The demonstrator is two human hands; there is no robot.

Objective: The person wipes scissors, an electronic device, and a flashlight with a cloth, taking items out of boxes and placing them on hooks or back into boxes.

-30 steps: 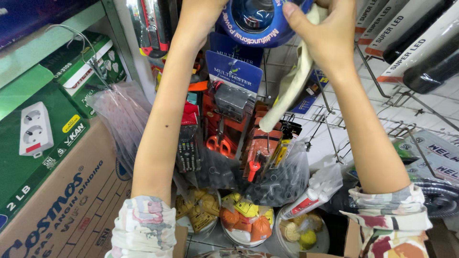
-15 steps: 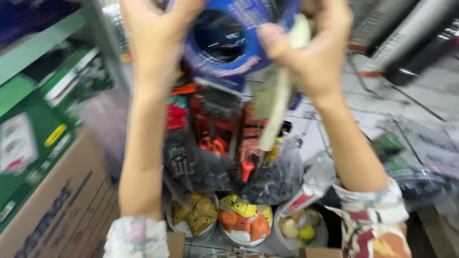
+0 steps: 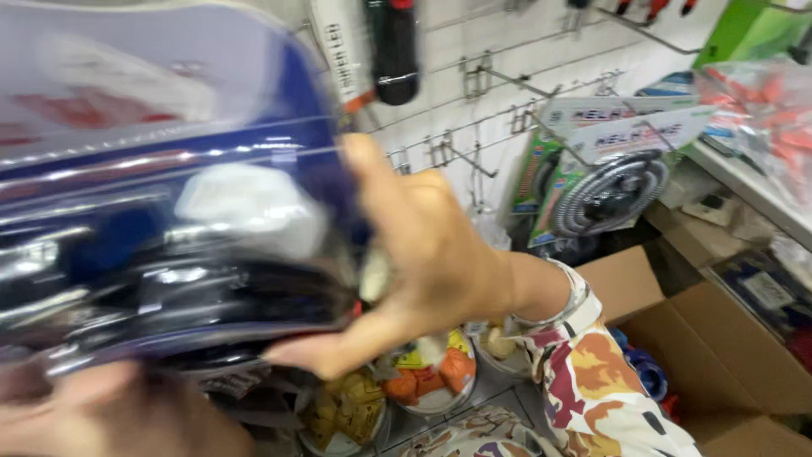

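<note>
I see a large blue plastic blister package, glossy and badly blurred, held close under my view; I take it as my landmark. It fills the space from the left edge to about the middle, and something dark and something white show inside it, too smeared for me to tell apart.

My right hand is clamped on the package's right edge, thumb stretched along its lower side and fingers wrapped over the upper side. The sleeve behind it is a patterned fabric in white, orange and maroon.

My left hand sits just under the package at its lower left, touching its underside. It is so blurred that I cannot tell whether it grips or only supports.

Below the package, near the right wrist, stand round clear tubs of small yellow and orange items.

To the right of the package, a white wire grid wall with metal hooks carries a carded product with a grey round spiral part. Above the package's right corner hangs a black cylindrical item. Further right and lower lie open brown cardboard boxes.
</note>
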